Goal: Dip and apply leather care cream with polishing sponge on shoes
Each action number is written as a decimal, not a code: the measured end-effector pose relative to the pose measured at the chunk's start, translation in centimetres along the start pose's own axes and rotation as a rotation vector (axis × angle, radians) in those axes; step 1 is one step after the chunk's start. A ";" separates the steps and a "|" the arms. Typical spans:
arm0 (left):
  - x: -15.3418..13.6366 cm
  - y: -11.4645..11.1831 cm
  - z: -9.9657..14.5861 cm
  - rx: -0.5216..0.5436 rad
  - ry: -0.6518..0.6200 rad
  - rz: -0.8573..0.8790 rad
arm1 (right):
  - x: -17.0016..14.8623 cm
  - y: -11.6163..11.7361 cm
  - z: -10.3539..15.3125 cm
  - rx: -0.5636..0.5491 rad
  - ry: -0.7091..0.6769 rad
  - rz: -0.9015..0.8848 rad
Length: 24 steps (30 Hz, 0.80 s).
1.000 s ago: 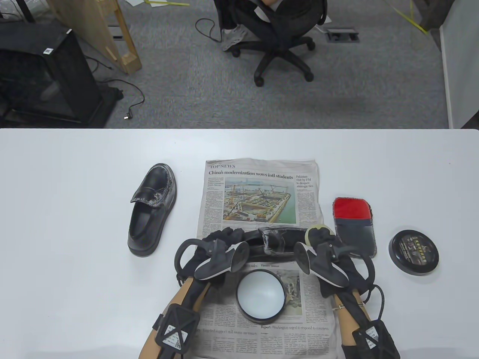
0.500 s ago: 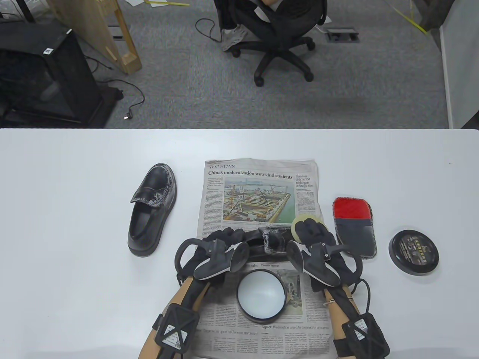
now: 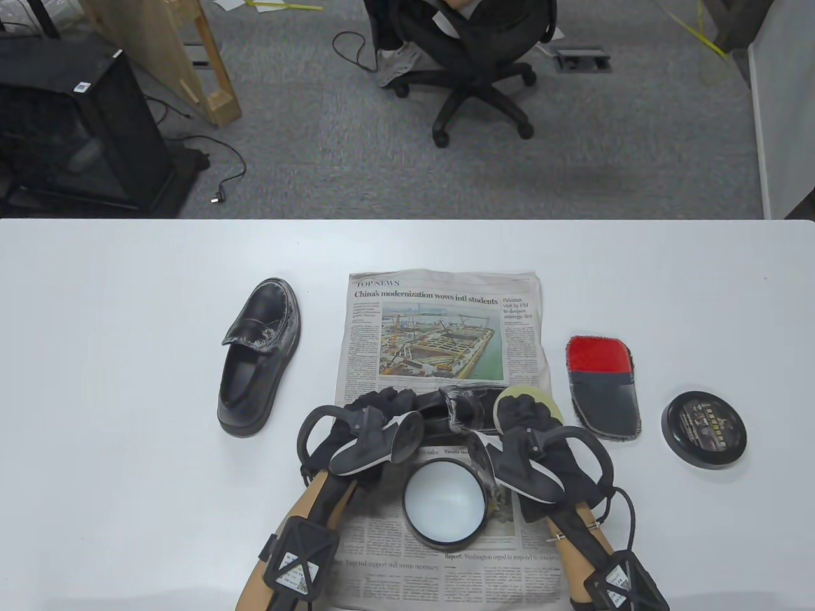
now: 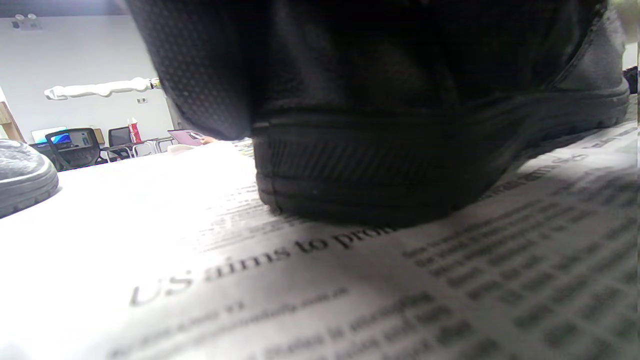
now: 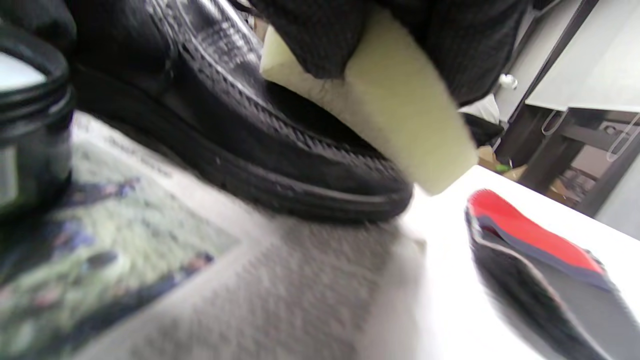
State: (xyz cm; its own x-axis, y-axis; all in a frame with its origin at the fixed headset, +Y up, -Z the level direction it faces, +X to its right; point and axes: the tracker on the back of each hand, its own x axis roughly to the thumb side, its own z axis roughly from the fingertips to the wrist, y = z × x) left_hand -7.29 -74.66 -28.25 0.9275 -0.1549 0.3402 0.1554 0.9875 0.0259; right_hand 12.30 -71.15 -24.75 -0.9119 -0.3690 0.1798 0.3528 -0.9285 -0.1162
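Pale yellow foam of the polishing sponge point(image 3: 536, 398), pinched in the right hand point(image 3: 525, 417), meets the toe of the black loafer point(image 3: 461, 407) on the newspaper point(image 3: 446, 318). The left hand point(image 3: 372, 410) curls round the heel. A hard stroke could skid the shoe or knock the open cream jar point(image 3: 444, 503) just beside the right wrist.

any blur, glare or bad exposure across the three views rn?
Table view: sharp, evenly lit, soft shadows. Left wrist view: shoe fills the top, underexposed; newspaper soft up close. Right wrist view: motion-blurred; sponge and mitt smeared, toe of the shoe catches glare.
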 end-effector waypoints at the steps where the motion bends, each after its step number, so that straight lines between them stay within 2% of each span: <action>1: 0.0 0.0 0.0 0.000 -0.001 0.002 | -0.2 0.4 -0.4 -0.028 0.014 -0.032; 5: 0.0 0.0 0.0 0.001 -0.003 0.005 | -1.3 2.4 -1.8 0.009 0.091 -0.111; 10: 0.0 -0.1 0.0 0.009 0.008 0.003 | -2.7 3.4 -1.8 0.054 0.160 -0.028; 12: 0.0 0.0 0.1 0.009 0.013 -0.001 | -3.2 3.4 -1.5 0.105 0.169 -0.005; 16: 0.0 0.0 0.1 0.007 0.018 -0.004 | -3.4 2.5 -0.6 0.221 0.140 0.001; 19: 0.0 0.0 0.1 0.009 0.018 -0.001 | -3.1 1.4 0.2 0.262 0.075 -0.033; 24: -0.1 -0.1 0.1 0.014 0.013 0.012 | -3.3 -0.5 2.3 0.181 0.020 -0.094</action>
State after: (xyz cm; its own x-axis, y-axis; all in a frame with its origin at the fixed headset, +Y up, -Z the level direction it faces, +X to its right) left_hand -7.38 -74.75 -28.19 0.9335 -0.1432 0.3287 0.1396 0.9896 0.0347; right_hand 15.62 -69.58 -23.09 -0.9460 -0.2808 0.1622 0.2959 -0.9521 0.0776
